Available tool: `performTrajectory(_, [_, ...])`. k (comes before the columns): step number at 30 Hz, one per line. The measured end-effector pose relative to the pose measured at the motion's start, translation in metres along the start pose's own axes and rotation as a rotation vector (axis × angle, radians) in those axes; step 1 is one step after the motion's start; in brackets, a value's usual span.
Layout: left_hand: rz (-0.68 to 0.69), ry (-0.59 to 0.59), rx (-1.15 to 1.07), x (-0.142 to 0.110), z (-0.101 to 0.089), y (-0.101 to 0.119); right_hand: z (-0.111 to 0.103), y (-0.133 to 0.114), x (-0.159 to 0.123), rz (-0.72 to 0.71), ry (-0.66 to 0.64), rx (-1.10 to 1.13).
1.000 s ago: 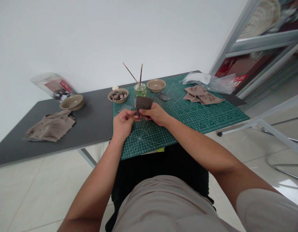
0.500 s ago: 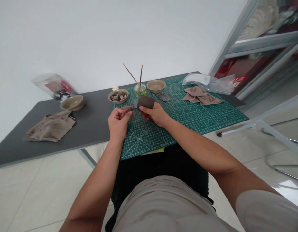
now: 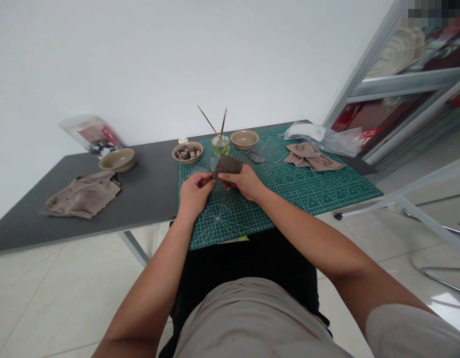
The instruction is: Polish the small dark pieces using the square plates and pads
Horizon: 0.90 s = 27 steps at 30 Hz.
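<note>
My right hand (image 3: 247,181) is closed around a dark brown block-like piece (image 3: 230,163) with a slightly curved face, thumb across its front. Its material is unclear. Close by on the left, my left hand (image 3: 196,191) is pinched, with its fingertips touching the lower left edge of the brown piece. A small dark piece seems to sit between these fingers, mostly hidden. Both hands are just above a green cutting mat (image 3: 248,214). Just beyond them stand a bowl of small dark and pinkish pieces (image 3: 188,153) and a glass jar (image 3: 220,146) holding two thin sticks.
Another tan bowl (image 3: 245,140) and a grey flat piece (image 3: 255,156) are at the back of the mat. On the right lie a brown cloth (image 3: 314,156) and a plastic bag (image 3: 327,136). Leftward are a second cloth (image 3: 84,194), a bowl (image 3: 117,160) and a clear bag (image 3: 90,134).
My left hand has moved right and up to the brown piece, from a small gap away. The brown piece has tilted in my right hand. The whole view has shifted slightly.
</note>
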<state>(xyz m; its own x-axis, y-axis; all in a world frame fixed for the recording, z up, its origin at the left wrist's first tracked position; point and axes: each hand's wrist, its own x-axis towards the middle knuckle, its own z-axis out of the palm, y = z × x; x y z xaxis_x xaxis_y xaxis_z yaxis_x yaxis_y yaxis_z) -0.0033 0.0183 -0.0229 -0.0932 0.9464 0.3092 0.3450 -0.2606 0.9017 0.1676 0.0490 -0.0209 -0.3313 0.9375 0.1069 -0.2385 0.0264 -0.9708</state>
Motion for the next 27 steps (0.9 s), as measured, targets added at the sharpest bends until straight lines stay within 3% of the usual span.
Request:
performTrajectory(15, [0.172, -0.002, 0.262, -0.0044, -0.0012, 0.0074, -0.0011, 0.0004, 0.0042, 0.018, -0.026, -0.108])
performTrajectory(24, [-0.016, 0.027, 0.141, -0.0044, 0.0035, 0.0084, -0.0017, -0.0028, 0.0041, 0.044, -0.049, -0.13])
performTrajectory(27, [-0.013, 0.012, 0.159, -0.0046, 0.0037, 0.0084, -0.0003, -0.0049, 0.0031, 0.051, -0.04, -0.181])
